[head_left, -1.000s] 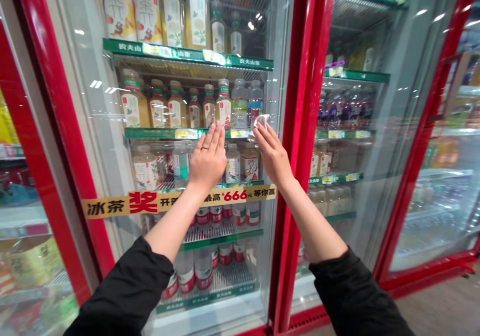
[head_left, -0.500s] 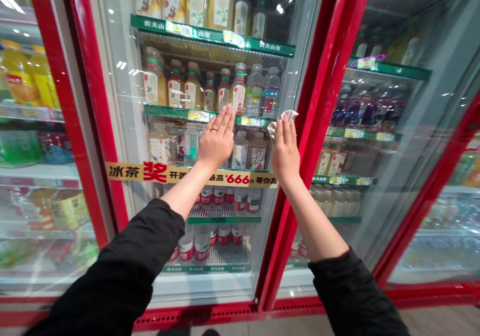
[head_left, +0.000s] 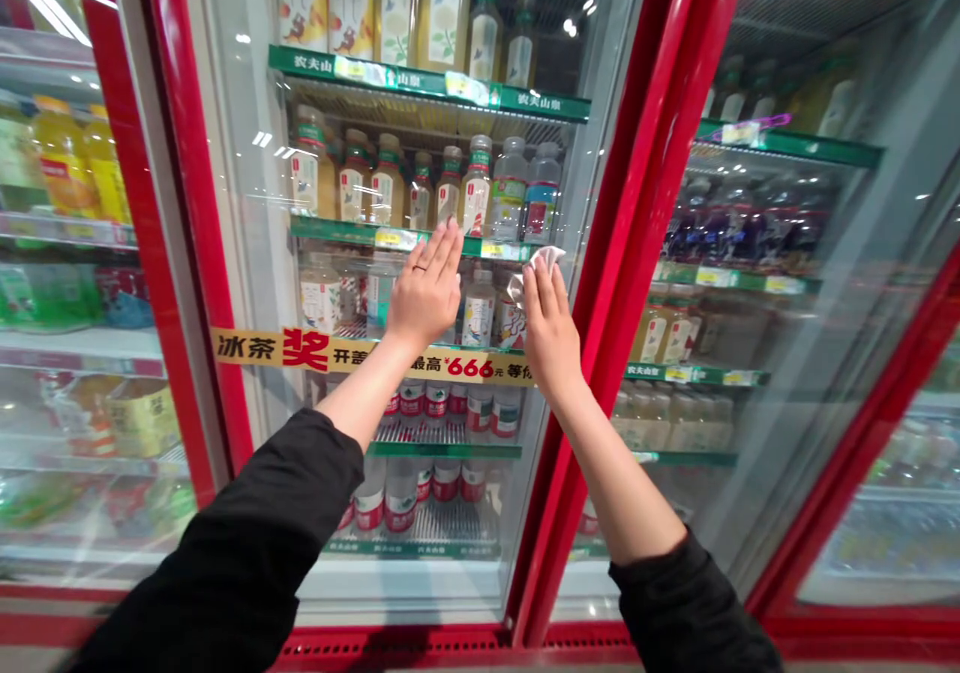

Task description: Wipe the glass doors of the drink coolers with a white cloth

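Fingers stretched and held together, my left hand (head_left: 426, 293) lies flat against the glass door (head_left: 251, 223) of a red-framed drinks fridge, over the middle shelves. A ring shows on one of its fingers. To its right, my right hand (head_left: 553, 343) presses a crumpled whitish cloth or tissue (head_left: 552, 255) to the same pane, near the red door frame (head_left: 600, 283). Edges of the cloth stick out above and left of the fingertips; the rest is hidden under the hand. A yellow sticker strip (head_left: 251, 347) with black and red lettering crosses the glass below both hands.
Bottled drinks (head_left: 386, 183) stand on green-edged shelves (head_left: 427, 83) behind the glass. Another fridge door (head_left: 750, 333) is on the right, and a further cabinet with yellow bottles (head_left: 64, 158) is on the left. A vent strip (head_left: 390, 643) runs along the bottom.
My right hand has slid left and a little down with the cloth, away from the red frame. My left hand has shifted slightly left and stays flat. The view has tilted a little.
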`<state>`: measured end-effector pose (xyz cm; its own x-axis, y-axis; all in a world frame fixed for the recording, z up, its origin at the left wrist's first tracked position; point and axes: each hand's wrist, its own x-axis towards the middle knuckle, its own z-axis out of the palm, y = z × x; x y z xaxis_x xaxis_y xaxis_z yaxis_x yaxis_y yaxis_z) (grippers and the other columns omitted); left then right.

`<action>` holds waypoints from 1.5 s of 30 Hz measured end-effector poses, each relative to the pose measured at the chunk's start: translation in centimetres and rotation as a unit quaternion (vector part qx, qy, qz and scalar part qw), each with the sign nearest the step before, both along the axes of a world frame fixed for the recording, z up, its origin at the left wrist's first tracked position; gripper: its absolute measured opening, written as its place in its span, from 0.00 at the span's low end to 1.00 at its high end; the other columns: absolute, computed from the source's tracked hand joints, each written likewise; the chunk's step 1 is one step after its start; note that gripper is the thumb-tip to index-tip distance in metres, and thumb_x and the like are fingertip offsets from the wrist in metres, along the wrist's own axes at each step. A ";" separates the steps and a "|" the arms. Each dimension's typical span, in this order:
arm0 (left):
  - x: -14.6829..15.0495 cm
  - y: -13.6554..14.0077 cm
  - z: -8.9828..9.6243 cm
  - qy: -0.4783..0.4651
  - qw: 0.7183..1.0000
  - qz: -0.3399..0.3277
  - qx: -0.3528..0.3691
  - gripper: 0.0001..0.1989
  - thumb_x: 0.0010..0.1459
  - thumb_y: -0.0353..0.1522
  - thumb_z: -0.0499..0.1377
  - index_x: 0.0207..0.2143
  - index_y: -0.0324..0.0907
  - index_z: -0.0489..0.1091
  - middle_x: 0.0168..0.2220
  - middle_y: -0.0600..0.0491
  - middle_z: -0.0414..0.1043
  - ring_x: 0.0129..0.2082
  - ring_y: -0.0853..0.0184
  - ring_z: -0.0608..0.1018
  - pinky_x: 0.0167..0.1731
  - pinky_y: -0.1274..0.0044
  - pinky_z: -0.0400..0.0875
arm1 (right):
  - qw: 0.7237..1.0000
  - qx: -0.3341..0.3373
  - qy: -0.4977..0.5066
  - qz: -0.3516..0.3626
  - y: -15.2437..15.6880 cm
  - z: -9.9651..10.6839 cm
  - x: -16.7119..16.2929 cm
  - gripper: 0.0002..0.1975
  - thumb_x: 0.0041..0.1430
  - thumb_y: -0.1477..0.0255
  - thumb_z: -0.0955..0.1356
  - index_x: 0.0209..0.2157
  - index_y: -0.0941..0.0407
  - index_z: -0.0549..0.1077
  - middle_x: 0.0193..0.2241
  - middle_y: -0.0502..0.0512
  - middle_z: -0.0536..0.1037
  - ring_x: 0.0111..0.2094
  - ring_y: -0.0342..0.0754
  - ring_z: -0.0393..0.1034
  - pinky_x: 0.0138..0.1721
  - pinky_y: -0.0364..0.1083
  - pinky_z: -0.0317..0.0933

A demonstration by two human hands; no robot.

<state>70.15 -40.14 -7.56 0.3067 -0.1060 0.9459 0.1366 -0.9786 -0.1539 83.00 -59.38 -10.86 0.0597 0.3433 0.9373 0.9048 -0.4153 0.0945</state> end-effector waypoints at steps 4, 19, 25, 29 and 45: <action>-0.1 0.2 -0.1 0.005 1.000 0.005 0.005 0.35 0.75 0.30 0.46 0.82 0.38 0.47 0.81 0.46 0.52 0.82 0.59 0.56 0.82 0.61 0.48 | 0.993 0.098 0.053 -0.024 0.2 0.3 0.7 0.49 0.65 0.90 0.53 0.82 0.50 0.33 0.83 0.58 0.47 0.83 0.63 0.39 0.79 0.72 0.52; -0.4 0.7 -0.3 0.006 1.000 0.000 0.022 0.37 0.74 0.29 0.46 0.83 0.42 0.43 0.81 0.49 0.52 0.82 0.57 0.54 0.83 0.60 0.47 | 0.996 0.090 0.012 0.010 1.8 -1.6 -0.1 0.46 0.70 0.87 0.52 0.82 0.43 0.38 0.80 0.52 0.57 0.82 0.60 0.44 0.78 0.71 0.55; -1.9 1.2 0.1 0.053 0.997 -0.006 0.053 0.36 0.75 0.27 0.44 0.83 0.40 0.42 0.82 0.48 0.51 0.82 0.59 0.53 0.82 0.61 0.49 | 0.996 0.084 -0.002 0.025 5.2 1.1 -1.9 0.44 0.72 0.85 0.52 0.82 0.42 0.39 0.80 0.49 0.59 0.82 0.57 0.44 0.79 0.69 0.54; -5.8 3.6 -1.4 0.063 0.996 0.001 0.070 0.37 0.76 0.27 0.45 0.83 0.43 0.38 0.82 0.48 0.50 0.82 0.58 0.54 0.82 0.61 0.50 | 0.998 0.043 -0.001 0.041 4.5 -0.7 -3.1 0.45 0.72 0.86 0.53 0.81 0.40 0.42 0.79 0.47 0.60 0.82 0.58 0.47 0.79 0.68 0.56; -8.4 10.2 -5.3 0.009 0.995 0.036 0.093 0.43 0.79 0.29 0.49 0.81 0.50 0.22 0.81 0.50 0.45 0.80 0.60 0.55 0.80 0.63 0.55 | 0.999 -0.002 -0.026 0.030 8.4 -0.7 -7.5 0.48 0.69 0.89 0.54 0.81 0.38 0.38 0.78 0.46 0.62 0.81 0.55 0.48 0.78 0.66 0.60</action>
